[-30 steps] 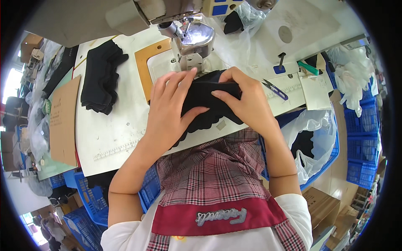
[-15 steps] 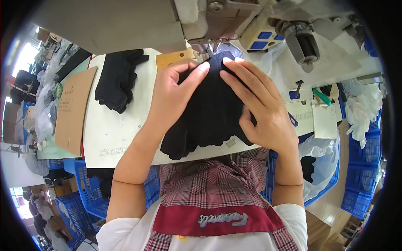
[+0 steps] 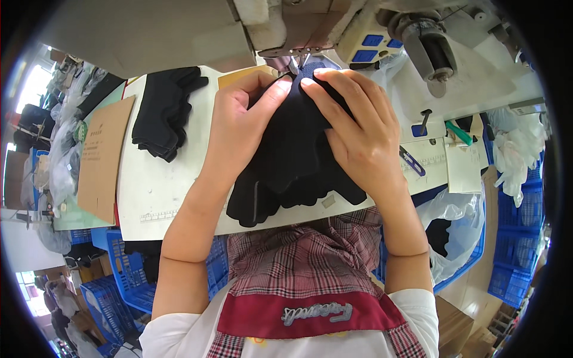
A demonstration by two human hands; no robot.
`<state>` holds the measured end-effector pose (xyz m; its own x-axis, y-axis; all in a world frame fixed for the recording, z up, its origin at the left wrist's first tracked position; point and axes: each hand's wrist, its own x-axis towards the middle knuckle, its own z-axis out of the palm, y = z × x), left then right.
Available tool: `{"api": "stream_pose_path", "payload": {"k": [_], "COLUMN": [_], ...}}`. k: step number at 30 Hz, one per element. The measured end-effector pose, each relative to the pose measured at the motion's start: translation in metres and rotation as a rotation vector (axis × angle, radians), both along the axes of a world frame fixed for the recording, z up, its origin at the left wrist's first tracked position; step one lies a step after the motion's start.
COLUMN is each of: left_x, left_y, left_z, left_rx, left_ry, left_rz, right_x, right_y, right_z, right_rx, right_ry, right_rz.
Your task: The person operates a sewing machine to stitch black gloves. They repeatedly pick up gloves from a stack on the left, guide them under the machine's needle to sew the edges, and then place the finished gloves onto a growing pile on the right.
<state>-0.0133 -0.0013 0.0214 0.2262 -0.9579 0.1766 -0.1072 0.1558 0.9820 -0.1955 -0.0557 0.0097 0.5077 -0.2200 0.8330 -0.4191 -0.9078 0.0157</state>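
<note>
Black fabric (image 3: 292, 155) lies on the white table with its far end under the needle area of a sewing machine (image 3: 301, 53). A dark blue strip (image 3: 310, 70) shows at that far end, by the presser foot. My left hand (image 3: 242, 113) pinches the fabric's left edge between thumb and fingers, close to the needle. On the right side, my right hand (image 3: 361, 119) lies over the fabric with its fingers stretched out and fingertips pressing beside the blue strip. The underside of the cloth is hidden.
A stack of black cut pieces (image 3: 167, 110) lies at the left of the table. Cardboard (image 3: 106, 158) leans beyond it. A purple cutter (image 3: 412, 161) and green-handled tool (image 3: 458, 133) lie right. Blue crates (image 3: 516, 238) stand beside the table, near a plastic-lined bin (image 3: 459, 232).
My right hand has shifted slightly left and away from me, its fingertips nearer my left thumb. The purple cutter shows more fully now. My left hand still pinches the fabric.
</note>
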Motion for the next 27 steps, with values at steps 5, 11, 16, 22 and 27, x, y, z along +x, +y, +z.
{"api": "stream_pose_path", "payload": {"k": [5, 11, 16, 22, 27], "left_x": [-0.001, 0.003, 0.002, 0.013, 0.031], "left_y": [0.001, -0.003, -0.006, -0.004, 0.009], "left_z": [0.000, -0.001, 0.004, 0.004, 0.011], "left_rx": [-0.021, -0.021, -0.003, 0.021, 0.149], "left_ry": [-0.003, -0.047, -0.045, -0.087, -0.121], "left_rz": [0.002, 0.003, 0.036, -0.053, -0.148], "right_x": [0.002, 0.003, 0.009, 0.007, 0.006], "right_y": [0.002, 0.001, -0.001, 0.007, 0.009], "right_z": [-0.001, -0.003, -0.003, -0.006, -0.010], "right_rx": [-0.006, -0.047, -0.059, -0.079, -0.073], "right_ry": [-0.008, -0.027, -0.048, -0.060, -0.077], "right_rz": [-0.008, -0.040, -0.071, -0.033, -0.022]}}
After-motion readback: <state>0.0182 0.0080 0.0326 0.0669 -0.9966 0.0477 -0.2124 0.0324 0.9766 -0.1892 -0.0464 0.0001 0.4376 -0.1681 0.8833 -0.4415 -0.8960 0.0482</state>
